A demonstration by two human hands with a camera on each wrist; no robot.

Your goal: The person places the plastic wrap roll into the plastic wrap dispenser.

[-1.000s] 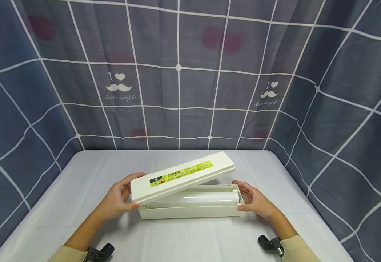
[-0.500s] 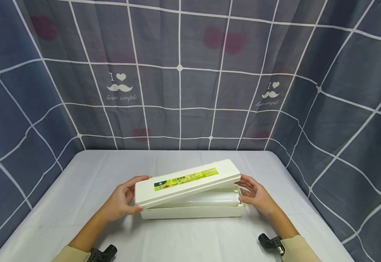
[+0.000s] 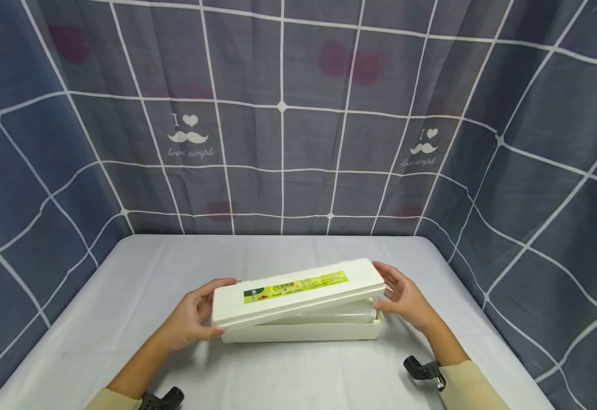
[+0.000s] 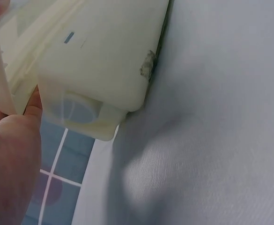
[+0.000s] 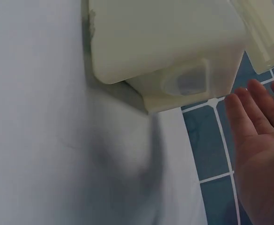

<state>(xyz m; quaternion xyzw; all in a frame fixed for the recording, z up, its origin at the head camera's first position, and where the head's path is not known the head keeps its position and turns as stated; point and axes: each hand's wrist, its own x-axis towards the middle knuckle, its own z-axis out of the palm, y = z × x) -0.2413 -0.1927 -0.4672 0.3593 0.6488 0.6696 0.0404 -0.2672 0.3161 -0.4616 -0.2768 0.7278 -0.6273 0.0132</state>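
Observation:
A long cream cling film box (image 3: 303, 333) rests on the table, with a white roll of cling film (image 3: 336, 313) lying inside it. My left hand (image 3: 191, 316) grips the left end of the box's lid (image 3: 298, 307), thumb in front and fingers behind. A yellow-green label runs along the lid's top. The lid slants over the box, its left end low and its right end raised, so part of the roll is hidden. Beside the right ends of lid and box is my right hand (image 3: 408, 299). In the right wrist view its fingers (image 5: 261, 110) are extended near the box's end wall.
A white cloth covers the table (image 3: 298, 376). Blue-grey curtains (image 3: 303, 136) with white grid lines stand behind it and along both sides. Black wrist devices (image 3: 424, 370) are strapped at both sleeves.
The lid's raised right end has come down toward the box and shifted slightly right, covering more of the roll. My right hand has moved up a little, beside the lid's end.

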